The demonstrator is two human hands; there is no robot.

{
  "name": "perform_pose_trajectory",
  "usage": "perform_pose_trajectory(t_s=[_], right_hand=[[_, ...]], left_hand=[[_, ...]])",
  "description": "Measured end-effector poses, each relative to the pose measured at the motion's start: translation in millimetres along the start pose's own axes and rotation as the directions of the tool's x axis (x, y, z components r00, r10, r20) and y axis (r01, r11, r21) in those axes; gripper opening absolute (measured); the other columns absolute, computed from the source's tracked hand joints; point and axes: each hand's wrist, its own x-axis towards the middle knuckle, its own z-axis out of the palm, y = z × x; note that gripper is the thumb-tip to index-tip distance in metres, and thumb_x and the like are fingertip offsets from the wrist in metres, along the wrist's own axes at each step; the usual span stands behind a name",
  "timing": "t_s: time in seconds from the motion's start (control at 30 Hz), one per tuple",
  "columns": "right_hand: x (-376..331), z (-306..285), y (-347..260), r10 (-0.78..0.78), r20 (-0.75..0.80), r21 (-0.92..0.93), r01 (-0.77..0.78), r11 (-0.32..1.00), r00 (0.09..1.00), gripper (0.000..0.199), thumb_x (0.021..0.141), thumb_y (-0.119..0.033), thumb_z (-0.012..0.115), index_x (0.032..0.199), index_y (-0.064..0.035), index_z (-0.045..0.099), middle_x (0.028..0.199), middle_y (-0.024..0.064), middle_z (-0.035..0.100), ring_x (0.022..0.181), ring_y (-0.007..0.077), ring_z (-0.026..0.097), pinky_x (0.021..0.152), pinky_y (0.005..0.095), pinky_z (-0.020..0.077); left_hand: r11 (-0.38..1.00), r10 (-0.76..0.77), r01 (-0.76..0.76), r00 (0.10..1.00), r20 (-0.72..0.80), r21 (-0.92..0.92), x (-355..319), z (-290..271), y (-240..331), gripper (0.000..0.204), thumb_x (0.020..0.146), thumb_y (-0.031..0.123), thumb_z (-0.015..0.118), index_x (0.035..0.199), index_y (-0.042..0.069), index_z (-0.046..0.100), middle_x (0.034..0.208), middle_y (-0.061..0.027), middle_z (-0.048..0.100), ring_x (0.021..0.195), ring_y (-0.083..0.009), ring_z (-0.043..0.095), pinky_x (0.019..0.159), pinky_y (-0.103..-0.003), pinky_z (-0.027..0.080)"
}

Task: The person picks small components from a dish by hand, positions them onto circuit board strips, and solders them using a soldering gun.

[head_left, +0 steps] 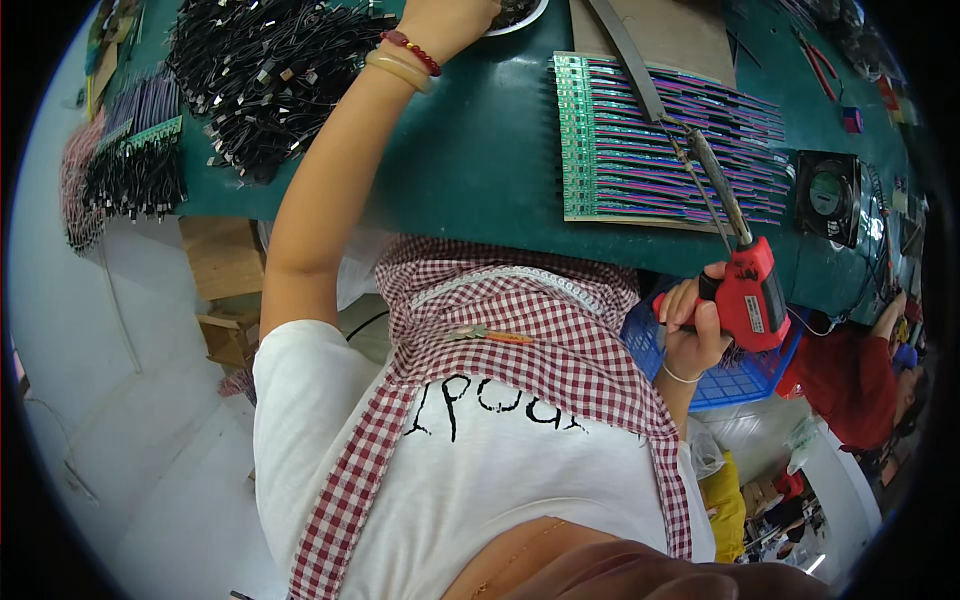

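My right hand [695, 325] is wrapped round the handle of a red-and-black soldering gun [755, 300]. Its metal barrel points up and away, over a panel of green circuit boards [580, 140] with rows of purple, blue and black wires [690, 150] running to the right. A long grey metal bar [630, 60] slants across those wires, its near end beside the gun's tip. My left arm stretches to the far edge of the view, where my left hand [450, 22] is beside a white bowl [520, 25] with dark contents. Its fingers are mostly cut off or hidden.
A big heap of black cables with metal plugs [270, 80] covers the far left of the green table [450, 180]. More wired boards [140, 140] hang over its left edge. At right are red-handled pliers [818, 65] and a black fan [828, 198]. A blue basket [735, 385] stands below; a person in red [850, 390] is nearby.
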Motion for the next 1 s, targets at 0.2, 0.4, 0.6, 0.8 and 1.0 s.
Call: perform_pose_trajectory(t_s=[0.2,0.4,0.6,0.8,1.0], right_hand=[[1.9,4.0,-0.9,-0.021,-0.012,0.035,0.021,0.999,1.000,0.038,0.087,-0.017,0.049,0.116,0.0049,0.039,0.059,0.0053,0.045,0.044,0.0104,0.039,0.042,0.0236,0.0342],[14.5,44.7,-4.1,0.033,-0.108,-0.029,-0.036,0.999,0.994,0.040,0.085,-0.010,0.055,0.120,0.0003,0.039,0.076,0.0081,0.053,0.059,0.0141,0.050,0.055,0.0272,0.0430],[19.2,69.1,0.8,0.128,0.056,-0.199,-0.115,0.973,0.990,0.047,0.078,0.002,0.062,0.121,0.0001,0.042,0.088,0.0079,0.055,0.077,0.0147,0.054,0.069,0.0275,0.0464],[17.6,57.0,3.2,0.113,0.282,-0.488,0.041,0.872,0.953,0.047,0.078,0.011,0.057,0.121,0.0017,0.041,0.085,0.0067,0.054,0.076,0.0113,0.052,0.068,0.0245,0.0445],[13.0,54.4,9.4,0.206,0.293,-0.479,-0.044,0.877,0.934,0.045,0.078,0.011,0.056,0.120,0.0027,0.043,0.084,0.0058,0.053,0.076,0.0108,0.051,0.068,0.0246,0.0437]], left_hand=[[0.932,-0.091,0.035,0.986,-0.141,-0.361,-3.0,-12.0,-10.4,0.010,0.079,0.010,0.053,0.077,0.000,0.055,0.075,-0.0203,0.058,0.076,-0.0355,0.058,0.069,-0.042,0.045],[0.444,-0.048,0.148,0.989,0.141,-0.884,-66.7,-38.5,67.6,0.012,0.083,0.011,0.061,0.084,-0.001,0.061,0.072,-0.0063,0.062,0.063,-0.0127,0.059,0.058,-0.024,0.046],[0.208,0.017,0.176,0.983,0.184,-0.962,-131.2,-55.0,136.2,0.016,0.075,0.011,0.071,0.081,0.001,0.060,0.076,-0.0078,0.063,0.066,-0.0167,0.062,0.060,-0.025,0.048],[0.173,-0.008,0.298,0.954,0.301,-0.939,-137.2,-54.7,136.8,0.017,0.076,0.013,0.070,0.083,0.000,0.060,0.077,-0.0089,0.064,0.065,-0.0188,0.063,0.057,-0.027,0.048],[0.394,0.080,0.259,0.946,0.314,-0.882,-146.8,-55.5,129.8,0.009,0.078,0.006,0.063,0.082,-0.001,0.059,0.074,-0.0112,0.064,0.062,-0.0181,0.062,0.056,-0.027,0.048]])
